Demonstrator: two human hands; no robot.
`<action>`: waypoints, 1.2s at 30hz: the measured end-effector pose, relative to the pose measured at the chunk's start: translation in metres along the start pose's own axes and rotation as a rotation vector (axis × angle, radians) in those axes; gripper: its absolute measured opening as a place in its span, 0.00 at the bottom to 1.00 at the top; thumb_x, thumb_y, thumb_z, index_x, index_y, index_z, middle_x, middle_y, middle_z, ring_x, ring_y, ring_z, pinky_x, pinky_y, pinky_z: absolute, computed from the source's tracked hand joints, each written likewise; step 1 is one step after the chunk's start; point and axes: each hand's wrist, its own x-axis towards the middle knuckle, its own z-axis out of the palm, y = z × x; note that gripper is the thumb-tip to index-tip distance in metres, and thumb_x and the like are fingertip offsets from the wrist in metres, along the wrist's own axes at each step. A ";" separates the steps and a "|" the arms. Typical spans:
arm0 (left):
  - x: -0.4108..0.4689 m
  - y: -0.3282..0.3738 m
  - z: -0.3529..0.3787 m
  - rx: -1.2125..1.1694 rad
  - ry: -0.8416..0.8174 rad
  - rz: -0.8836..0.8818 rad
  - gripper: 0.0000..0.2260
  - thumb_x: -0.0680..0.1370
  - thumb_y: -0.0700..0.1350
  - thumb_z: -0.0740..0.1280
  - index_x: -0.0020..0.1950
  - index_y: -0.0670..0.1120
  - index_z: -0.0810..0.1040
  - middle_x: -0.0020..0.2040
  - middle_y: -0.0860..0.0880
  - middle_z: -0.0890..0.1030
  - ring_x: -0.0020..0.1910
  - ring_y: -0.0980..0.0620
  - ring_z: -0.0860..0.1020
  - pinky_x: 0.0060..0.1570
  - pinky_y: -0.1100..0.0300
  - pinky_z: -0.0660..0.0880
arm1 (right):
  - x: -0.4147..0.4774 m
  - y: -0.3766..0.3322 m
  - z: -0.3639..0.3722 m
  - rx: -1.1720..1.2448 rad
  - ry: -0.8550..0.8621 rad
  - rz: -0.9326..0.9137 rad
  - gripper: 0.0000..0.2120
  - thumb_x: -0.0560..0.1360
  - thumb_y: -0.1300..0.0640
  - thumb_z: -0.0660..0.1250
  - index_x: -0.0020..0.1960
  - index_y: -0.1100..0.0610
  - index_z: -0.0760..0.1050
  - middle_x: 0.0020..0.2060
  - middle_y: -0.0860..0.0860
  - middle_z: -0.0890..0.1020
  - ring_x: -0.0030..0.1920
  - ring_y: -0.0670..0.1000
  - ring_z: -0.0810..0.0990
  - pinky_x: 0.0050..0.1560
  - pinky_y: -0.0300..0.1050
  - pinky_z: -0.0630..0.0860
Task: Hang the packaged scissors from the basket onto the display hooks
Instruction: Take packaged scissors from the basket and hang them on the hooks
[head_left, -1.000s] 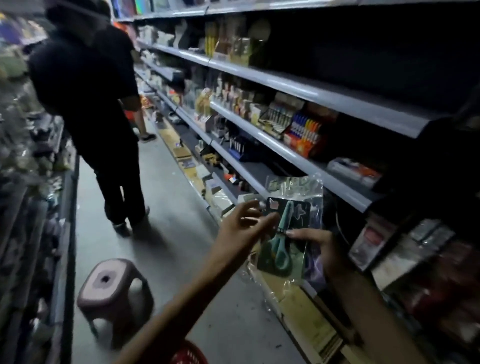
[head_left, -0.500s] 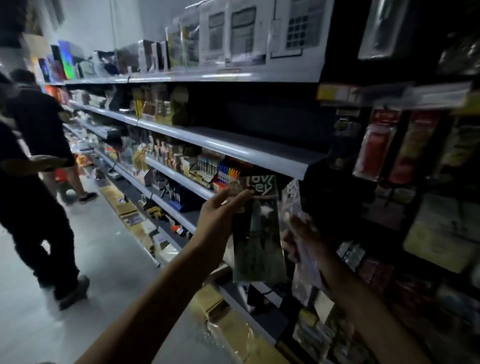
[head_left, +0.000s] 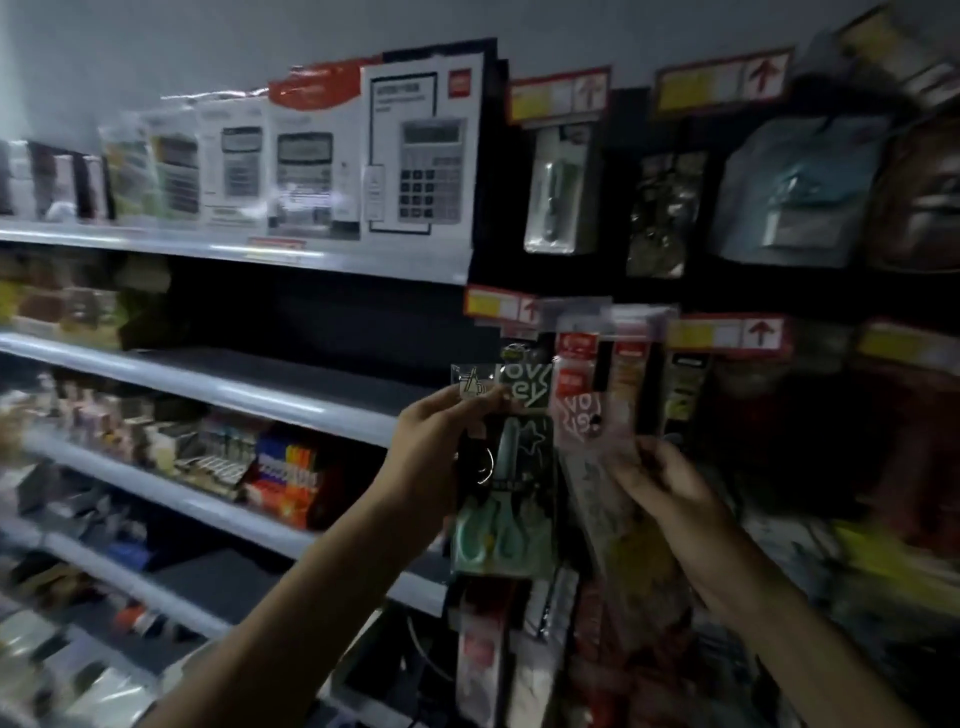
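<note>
- A dark card packet of mint-green scissors (head_left: 501, 499) is pinched at its top by the left hand (head_left: 436, 441) and raised towards the red-and-yellow price tag (head_left: 498, 304) at twelve o'clock, presumably for hooking.
- A clear pink-lettered packet (head_left: 592, 415) at three o'clock is gripped by the right hand (head_left: 670, 488), likely to be kept aside.

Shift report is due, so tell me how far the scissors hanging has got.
Done: red-labelled packs hang in the display row, though who hung them is unclear. In hand: the left hand pinches the top of a dark card pack of green-handled scissors; the right hand holds a pink-printed clear pack beside it. Left: hooking both; the basket is out of view, so the remainder is unknown.
</note>
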 end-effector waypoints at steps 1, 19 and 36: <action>0.006 0.005 0.008 -0.024 -0.029 -0.004 0.10 0.80 0.44 0.69 0.56 0.38 0.82 0.46 0.39 0.84 0.39 0.46 0.84 0.35 0.53 0.80 | 0.002 -0.006 -0.006 0.001 0.030 -0.011 0.21 0.69 0.40 0.70 0.61 0.43 0.77 0.57 0.43 0.83 0.53 0.44 0.84 0.63 0.53 0.77; 0.091 0.077 0.102 -0.018 -0.277 0.074 0.11 0.81 0.41 0.68 0.56 0.33 0.82 0.38 0.40 0.83 0.25 0.53 0.80 0.24 0.65 0.73 | 0.048 -0.111 -0.083 -0.357 0.573 -0.304 0.15 0.77 0.48 0.60 0.42 0.58 0.77 0.38 0.60 0.79 0.41 0.61 0.79 0.40 0.49 0.68; 0.138 0.116 0.159 0.023 -0.363 0.053 0.14 0.79 0.48 0.70 0.57 0.39 0.84 0.42 0.43 0.82 0.34 0.48 0.81 0.31 0.58 0.76 | 0.110 -0.200 -0.093 -0.370 0.298 -0.113 0.24 0.64 0.36 0.78 0.50 0.53 0.86 0.44 0.51 0.88 0.46 0.53 0.86 0.50 0.44 0.81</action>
